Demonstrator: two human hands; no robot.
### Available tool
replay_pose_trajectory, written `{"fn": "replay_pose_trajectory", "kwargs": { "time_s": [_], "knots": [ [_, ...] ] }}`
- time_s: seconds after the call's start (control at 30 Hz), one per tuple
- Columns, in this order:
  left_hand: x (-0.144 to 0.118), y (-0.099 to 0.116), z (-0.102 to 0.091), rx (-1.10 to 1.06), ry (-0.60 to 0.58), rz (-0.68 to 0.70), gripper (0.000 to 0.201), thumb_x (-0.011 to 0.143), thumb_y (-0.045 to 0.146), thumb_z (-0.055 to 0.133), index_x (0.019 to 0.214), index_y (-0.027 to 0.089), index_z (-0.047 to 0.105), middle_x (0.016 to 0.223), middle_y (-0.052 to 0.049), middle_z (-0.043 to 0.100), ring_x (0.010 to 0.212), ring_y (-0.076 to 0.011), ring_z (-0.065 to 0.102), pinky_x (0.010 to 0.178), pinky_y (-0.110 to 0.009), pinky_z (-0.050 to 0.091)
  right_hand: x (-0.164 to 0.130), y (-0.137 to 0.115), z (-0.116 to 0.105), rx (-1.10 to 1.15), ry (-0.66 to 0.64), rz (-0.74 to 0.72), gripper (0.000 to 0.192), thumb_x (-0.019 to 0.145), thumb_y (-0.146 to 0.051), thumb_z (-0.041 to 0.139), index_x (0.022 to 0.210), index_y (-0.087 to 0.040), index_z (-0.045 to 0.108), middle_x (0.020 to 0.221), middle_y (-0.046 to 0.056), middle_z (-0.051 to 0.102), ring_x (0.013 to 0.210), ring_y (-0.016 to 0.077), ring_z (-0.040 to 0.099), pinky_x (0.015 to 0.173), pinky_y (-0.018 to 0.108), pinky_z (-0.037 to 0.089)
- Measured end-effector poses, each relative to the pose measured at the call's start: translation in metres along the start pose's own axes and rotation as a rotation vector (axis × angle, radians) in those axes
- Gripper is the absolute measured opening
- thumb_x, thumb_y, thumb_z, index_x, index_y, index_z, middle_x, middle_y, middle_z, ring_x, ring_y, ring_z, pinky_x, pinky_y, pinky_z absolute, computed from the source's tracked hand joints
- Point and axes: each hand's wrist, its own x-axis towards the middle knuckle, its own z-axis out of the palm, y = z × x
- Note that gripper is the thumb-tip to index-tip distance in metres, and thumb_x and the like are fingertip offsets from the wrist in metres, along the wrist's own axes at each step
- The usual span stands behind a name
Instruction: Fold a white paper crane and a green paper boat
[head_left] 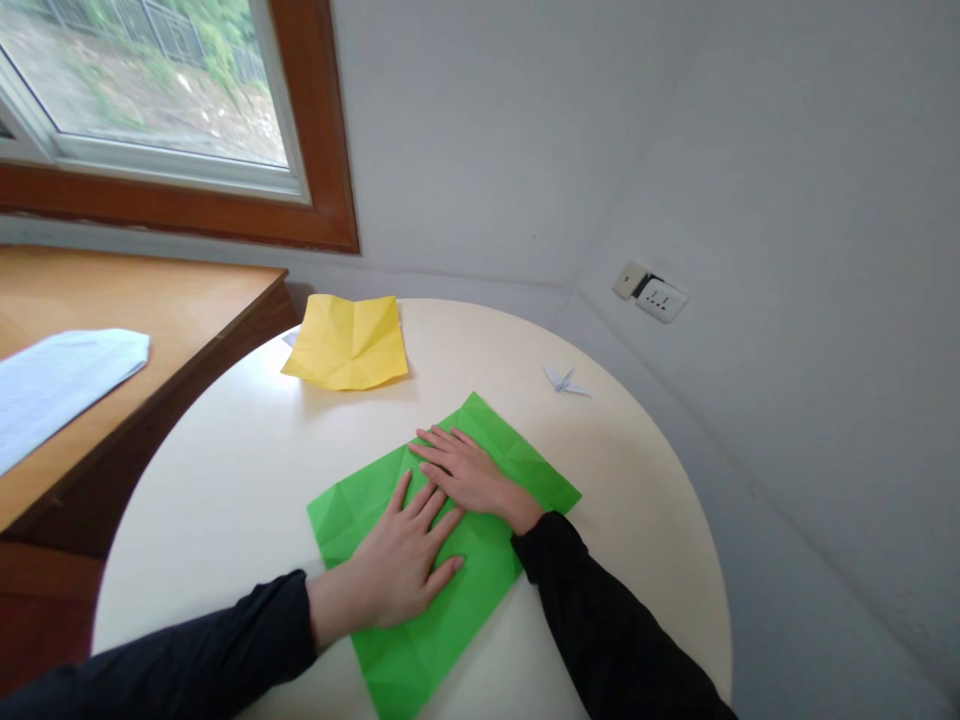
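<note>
A creased sheet of green paper (450,640) lies unfolded on the round white table (217,500). My left hand (405,555) rests flat on its left-middle part, fingers spread. Just beyond it, my right hand (469,470) lies on the paper's upper middle, palm down with the fingers stretched out. The fingertips of my left hand come up close to the right hand; whether they touch is hard to tell. Neither hand grips anything. The hands and wrists cover the middle of the sheet.
A creased yellow paper sheet (349,345) sits near the table's far edge, over something pale. Right of it lies a small white folded-paper figure (565,383). At left, light-blue cloth or paper (67,385) is on a wooden desk (187,290). A wall socket (661,299) is at right.
</note>
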Motion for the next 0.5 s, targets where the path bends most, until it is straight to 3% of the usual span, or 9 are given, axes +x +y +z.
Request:
{"fn": "replay_pose_trajectory", "kwargs": {
  "time_s": [0.17, 0.5],
  "knots": [
    [-0.022, 0.000, -0.008, -0.027, -0.058, 0.020, 0.058, 0.092, 0.049, 0.030, 0.144, 0.025, 0.025, 0.148, -0.016, 0.031, 0.136, -0.0349, 0.026, 0.106, -0.064, 0.015, 0.001, 0.012, 0.000, -0.053, 0.014, 0.024, 0.045, 0.096, -0.042, 0.029, 0.137, -0.028, 0.041, 0.149, 0.002, 0.032, 0.139, 0.0214, 0.023, 0.114, 0.045, 0.017],
    [-0.058, 0.004, -0.017, 0.005, -0.084, 0.004, 0.062, 0.090, 0.050, 0.035, 0.146, 0.029, 0.017, 0.148, -0.016, 0.029, 0.135, -0.0387, 0.028, 0.102, -0.070, 0.016, -0.001, 0.042, -0.008, -0.165, 0.059, 0.122, 0.046, 0.095, -0.044, 0.030, 0.137, -0.029, 0.040, 0.149, 0.003, 0.031, 0.139, 0.0231, 0.025, 0.113, 0.046, 0.017]
  ]
}}
